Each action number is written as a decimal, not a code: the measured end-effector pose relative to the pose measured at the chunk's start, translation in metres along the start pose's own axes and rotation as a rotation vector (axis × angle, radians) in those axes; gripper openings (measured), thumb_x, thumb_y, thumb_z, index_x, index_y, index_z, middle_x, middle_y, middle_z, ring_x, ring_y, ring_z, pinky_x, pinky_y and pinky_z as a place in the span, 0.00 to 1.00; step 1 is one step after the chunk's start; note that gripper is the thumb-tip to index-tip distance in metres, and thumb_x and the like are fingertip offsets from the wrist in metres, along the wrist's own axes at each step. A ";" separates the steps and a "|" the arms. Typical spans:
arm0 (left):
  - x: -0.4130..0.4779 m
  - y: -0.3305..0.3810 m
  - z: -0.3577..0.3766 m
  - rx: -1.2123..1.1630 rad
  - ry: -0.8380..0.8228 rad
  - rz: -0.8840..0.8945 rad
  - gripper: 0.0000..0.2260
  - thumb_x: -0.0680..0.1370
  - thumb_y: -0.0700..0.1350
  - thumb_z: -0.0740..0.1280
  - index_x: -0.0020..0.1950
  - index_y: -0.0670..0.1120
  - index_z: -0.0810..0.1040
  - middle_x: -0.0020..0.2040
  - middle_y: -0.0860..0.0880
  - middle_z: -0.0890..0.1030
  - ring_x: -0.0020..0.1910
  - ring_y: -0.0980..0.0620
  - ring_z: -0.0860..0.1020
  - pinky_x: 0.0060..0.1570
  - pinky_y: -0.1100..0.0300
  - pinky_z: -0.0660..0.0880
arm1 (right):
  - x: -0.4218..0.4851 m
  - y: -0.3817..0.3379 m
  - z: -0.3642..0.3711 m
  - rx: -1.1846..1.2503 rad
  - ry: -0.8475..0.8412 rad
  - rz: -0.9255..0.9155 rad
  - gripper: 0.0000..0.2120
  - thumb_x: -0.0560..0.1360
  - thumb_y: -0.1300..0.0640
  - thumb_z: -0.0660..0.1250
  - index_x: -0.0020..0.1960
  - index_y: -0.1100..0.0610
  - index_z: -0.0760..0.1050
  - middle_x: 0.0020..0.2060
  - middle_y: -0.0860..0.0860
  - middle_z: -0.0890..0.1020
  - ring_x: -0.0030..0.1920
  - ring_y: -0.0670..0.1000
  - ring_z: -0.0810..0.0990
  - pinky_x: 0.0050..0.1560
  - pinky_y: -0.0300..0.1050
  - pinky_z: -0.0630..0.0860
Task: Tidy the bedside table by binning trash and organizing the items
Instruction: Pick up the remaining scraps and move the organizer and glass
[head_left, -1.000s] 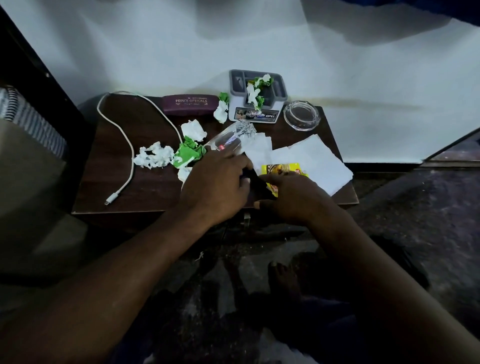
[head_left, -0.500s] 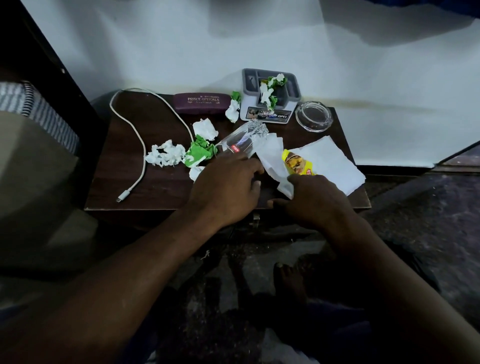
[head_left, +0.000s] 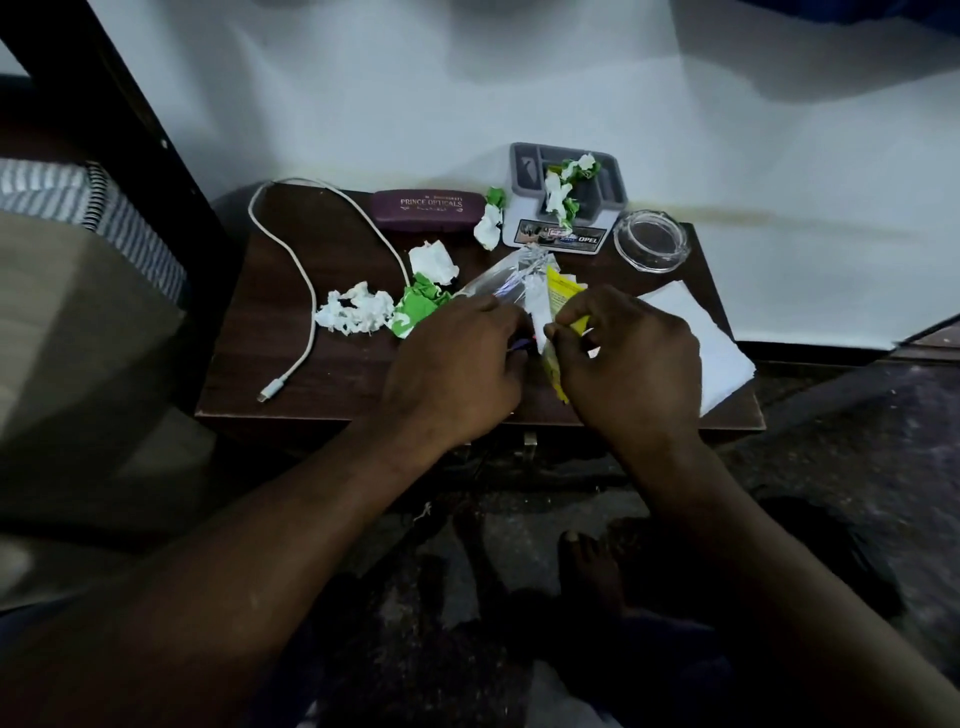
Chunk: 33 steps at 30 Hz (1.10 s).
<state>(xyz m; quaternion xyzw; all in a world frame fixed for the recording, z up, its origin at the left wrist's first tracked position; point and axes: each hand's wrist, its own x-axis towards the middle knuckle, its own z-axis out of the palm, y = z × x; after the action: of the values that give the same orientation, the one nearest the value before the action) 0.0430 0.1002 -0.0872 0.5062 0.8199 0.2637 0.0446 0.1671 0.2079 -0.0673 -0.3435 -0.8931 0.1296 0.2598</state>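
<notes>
On the dark wooden bedside table, my left hand grips a clear crinkled plastic wrapper near the table's middle. My right hand pinches a yellow snack wrapper together with a white tissue, lifted just off the surface. Crumpled white paper, a green-and-white scrap and another white wad lie left of my hands. A further crumpled piece leans by the grey organizer, which holds more green-and-white scraps.
A maroon glasses case lies at the back. A white charging cable loops across the left side. A glass ashtray stands back right; a flat white napkin sits under my right wrist. A bed stands to the left.
My right hand has lifted the yellow wrapper and the tissue off the table and brought them toward my left hand. The left hand stays on the clear wrapper. The camera moved closer.
</notes>
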 end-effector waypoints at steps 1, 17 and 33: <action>0.001 -0.003 -0.002 -0.007 0.013 -0.021 0.10 0.74 0.48 0.67 0.53 0.50 0.82 0.50 0.48 0.81 0.53 0.43 0.79 0.50 0.48 0.78 | 0.001 0.001 0.000 0.037 0.017 -0.004 0.06 0.73 0.51 0.74 0.45 0.50 0.79 0.40 0.46 0.84 0.40 0.53 0.84 0.40 0.51 0.78; -0.004 -0.052 -0.004 0.100 -0.353 -0.400 0.35 0.77 0.75 0.45 0.72 0.58 0.73 0.80 0.47 0.64 0.77 0.37 0.59 0.73 0.42 0.59 | 0.005 -0.016 0.009 0.317 -0.062 -0.071 0.14 0.70 0.62 0.66 0.52 0.50 0.82 0.50 0.47 0.85 0.50 0.53 0.83 0.49 0.53 0.79; 0.010 -0.044 -0.031 -0.162 0.392 -0.319 0.06 0.71 0.39 0.74 0.47 0.44 0.80 0.48 0.48 0.82 0.51 0.46 0.79 0.49 0.60 0.68 | 0.008 -0.011 0.011 0.358 -0.104 -0.046 0.17 0.74 0.67 0.66 0.53 0.48 0.83 0.50 0.44 0.86 0.46 0.47 0.82 0.49 0.47 0.77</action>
<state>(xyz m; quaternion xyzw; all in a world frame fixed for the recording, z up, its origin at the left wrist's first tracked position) -0.0081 0.0813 -0.0801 0.3047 0.8583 0.4115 -0.0337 0.1503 0.2045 -0.0688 -0.2642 -0.8756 0.2980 0.2734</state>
